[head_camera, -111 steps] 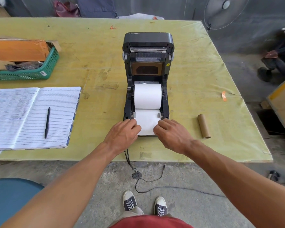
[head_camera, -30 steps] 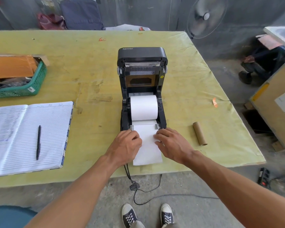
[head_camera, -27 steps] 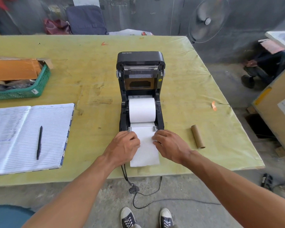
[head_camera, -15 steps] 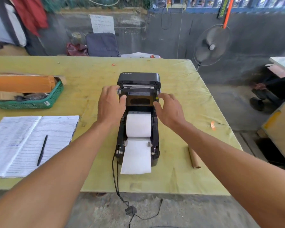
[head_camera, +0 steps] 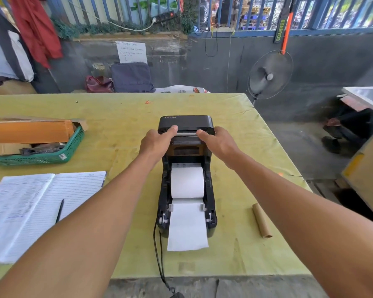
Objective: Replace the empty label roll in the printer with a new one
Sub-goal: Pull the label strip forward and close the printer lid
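Observation:
The black label printer [head_camera: 213, 220] stands open in the middle of the yellow-green table [head_camera: 241, 252], its lid [head_camera: 187, 121] raised at the far end. A full white label roll [head_camera: 187, 182] sits in the bay. Its paper strip [head_camera: 187, 230] runs out over the front onto the table. My left hand [head_camera: 156, 144] grips the lid's left side with the thumb on the front edge. My right hand [head_camera: 216, 144] grips the right side the same way. The empty brown cardboard core [head_camera: 262, 220] lies on the table to the right of the printer.
An open notebook [head_camera: 41, 207] with a pen [head_camera: 59, 211] lies at the left. Behind it is a green basket [head_camera: 52, 158] holding cardboard. The printer's cable [head_camera: 158, 254] hangs over the near table edge. A standing fan [head_camera: 269, 75] is beyond the far right corner.
Both hands let go of the paper strip at the printer's front and reached up to the raised lid. They now sit higher on its sides, thumbs on the front edge.

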A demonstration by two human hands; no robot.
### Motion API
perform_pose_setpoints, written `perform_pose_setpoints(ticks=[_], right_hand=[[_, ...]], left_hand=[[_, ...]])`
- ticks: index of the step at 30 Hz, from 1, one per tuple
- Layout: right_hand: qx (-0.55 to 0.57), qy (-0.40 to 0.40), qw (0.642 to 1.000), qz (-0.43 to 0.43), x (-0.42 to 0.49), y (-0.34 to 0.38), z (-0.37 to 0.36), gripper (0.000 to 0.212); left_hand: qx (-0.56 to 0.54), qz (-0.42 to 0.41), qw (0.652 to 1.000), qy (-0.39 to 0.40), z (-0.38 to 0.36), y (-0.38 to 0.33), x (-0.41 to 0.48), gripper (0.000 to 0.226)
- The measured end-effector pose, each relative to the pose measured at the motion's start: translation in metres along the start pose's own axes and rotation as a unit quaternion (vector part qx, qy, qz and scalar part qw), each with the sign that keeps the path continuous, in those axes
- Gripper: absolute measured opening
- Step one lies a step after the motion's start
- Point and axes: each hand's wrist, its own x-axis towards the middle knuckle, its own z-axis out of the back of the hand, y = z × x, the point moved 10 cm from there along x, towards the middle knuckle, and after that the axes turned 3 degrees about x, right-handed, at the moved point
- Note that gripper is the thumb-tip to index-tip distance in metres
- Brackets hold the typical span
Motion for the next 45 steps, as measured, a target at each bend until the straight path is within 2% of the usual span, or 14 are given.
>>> perform_pose_setpoints(ticks=[3,5,10,15,20,23,27,30,32,34,40,45], right_hand=[[-0.005,-0.046,0.999,0.003,-0.007,-0.004,0.015,0.04],[-0.009,-0.076,0.997,-0.003,-0.016,-0.008,0.022,0.047],[-0.027,-0.105,0.994,-0.032,-0.041,-0.021,0.017,0.047],[-0.028,-0.128,0.991,-0.038,-0.082,-0.039,0.009,0.042],[-0.018,-0.111,0.993,-0.038,-0.13,-0.076,-0.006,0.033],[-0.003,-0.087,0.995,-0.056,-0.153,-0.099,-0.021,0.033],[0.005,-0.074,0.994,-0.082,-0.169,-0.117,-0.03,0.051],[-0.01,-0.08,0.993,-0.084,-0.17,-0.121,-0.031,0.046],[-0.019,-0.09,0.992,-0.091,-0.169,-0.123,-0.029,0.045],[-0.011,-0.091,0.99,-0.108,-0.167,-0.128,-0.029,0.042],[0.049,-0.098,0.981,-0.158,-0.168,-0.146,-0.028,0.036],[0.086,-0.083,0.973,-0.198,-0.166,-0.16,-0.031,0.033]], left_hand=[[0.001,0.016,0.999,-0.039,0.015,0.006,-0.006,0.057],[0.0,0.038,0.998,-0.059,0.024,0.017,-0.013,0.058],[-0.029,0.081,0.994,-0.068,0.032,0.048,-0.033,0.058],[-0.048,0.093,0.994,-0.03,0.031,0.073,-0.063,0.065],[-0.039,0.105,0.994,0.0,0.02,0.106,-0.104,0.079],[0.013,0.107,0.994,0.0,0.011,0.126,-0.129,0.068],[0.032,0.099,0.994,0.022,-0.001,0.14,-0.149,0.053],[0.017,0.102,0.994,0.024,-0.002,0.143,-0.154,0.047],[0.019,0.109,0.994,0.018,-0.001,0.142,-0.154,0.051],[0.02,0.133,0.991,0.008,0.0,0.145,-0.154,0.051],[-0.051,0.229,0.972,-0.007,-0.006,0.169,-0.158,0.022],[-0.065,0.278,0.958,0.001,-0.011,0.175,-0.16,0.038]])
